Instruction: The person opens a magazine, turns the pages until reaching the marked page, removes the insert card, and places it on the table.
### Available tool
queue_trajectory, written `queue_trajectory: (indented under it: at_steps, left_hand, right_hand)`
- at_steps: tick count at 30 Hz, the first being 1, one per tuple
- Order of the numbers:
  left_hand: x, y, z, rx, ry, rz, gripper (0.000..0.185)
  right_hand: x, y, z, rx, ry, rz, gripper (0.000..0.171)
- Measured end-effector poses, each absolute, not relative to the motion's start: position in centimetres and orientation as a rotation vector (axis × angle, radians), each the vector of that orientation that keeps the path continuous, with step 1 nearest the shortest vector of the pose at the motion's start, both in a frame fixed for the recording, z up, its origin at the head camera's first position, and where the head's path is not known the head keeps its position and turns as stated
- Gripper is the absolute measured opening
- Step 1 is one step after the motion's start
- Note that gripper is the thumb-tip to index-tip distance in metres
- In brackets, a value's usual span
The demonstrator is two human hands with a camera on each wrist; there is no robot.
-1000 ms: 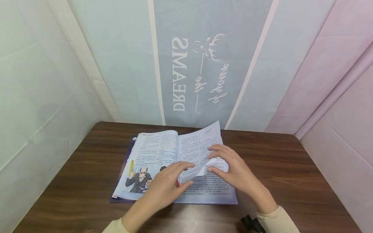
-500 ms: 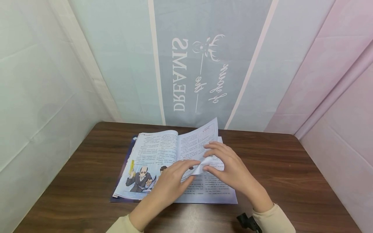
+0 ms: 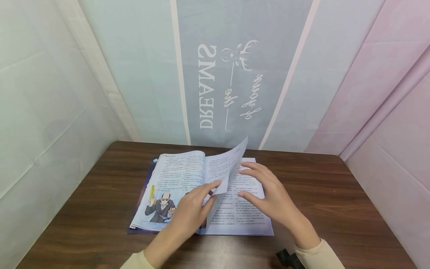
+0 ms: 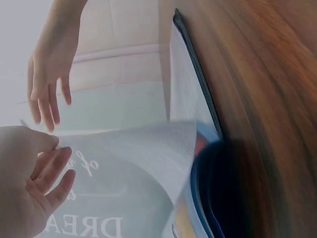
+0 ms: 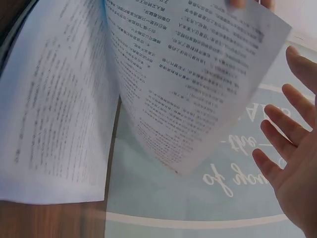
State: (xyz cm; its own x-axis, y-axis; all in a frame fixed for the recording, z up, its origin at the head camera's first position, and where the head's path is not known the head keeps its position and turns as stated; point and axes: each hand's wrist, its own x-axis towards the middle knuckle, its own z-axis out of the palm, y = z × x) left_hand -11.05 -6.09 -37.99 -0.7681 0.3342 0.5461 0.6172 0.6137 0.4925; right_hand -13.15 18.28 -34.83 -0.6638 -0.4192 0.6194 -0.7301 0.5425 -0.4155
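An open magazine (image 3: 174, 179) lies flat on a dark wooden table (image 3: 329, 201), with a cartoon man holding a yellow gun on its left page. One page (image 3: 225, 164) stands nearly upright over the spine. My left hand (image 3: 215, 188) pinches that page's lower corner, thumb on top. In the left wrist view the curved page (image 4: 143, 148) arches above my left hand (image 4: 42, 168). My right hand (image 3: 246, 182) is spread with straight fingers over the right-hand page (image 3: 245, 216) and holds nothing. The right wrist view shows the lifted page (image 5: 198, 74) beside my right hand (image 5: 292, 158).
Pale fabric walls enclose the table on three sides; the back panel (image 3: 215, 86) carries white lettering. Bare wood lies left (image 3: 94, 209) and right of the magazine. A small black clip (image 3: 285, 257) sits at my right sleeve, near the table's front edge.
My right hand has let go of the page and drawn back over the right-hand page. My left hand has swung the page up and leftward, from half-raised to nearly upright.
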Motion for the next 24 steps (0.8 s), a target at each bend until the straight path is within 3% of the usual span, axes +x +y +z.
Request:
queue_trajectory:
  at_steps: [24]
  left_hand:
    - [-10.2,-13.7,-40.3,-0.331,-2.696,-0.905,0.084]
  right_hand:
    - [-12.0,22.6,-39.6,0.913,-2.525,0.715,0.039]
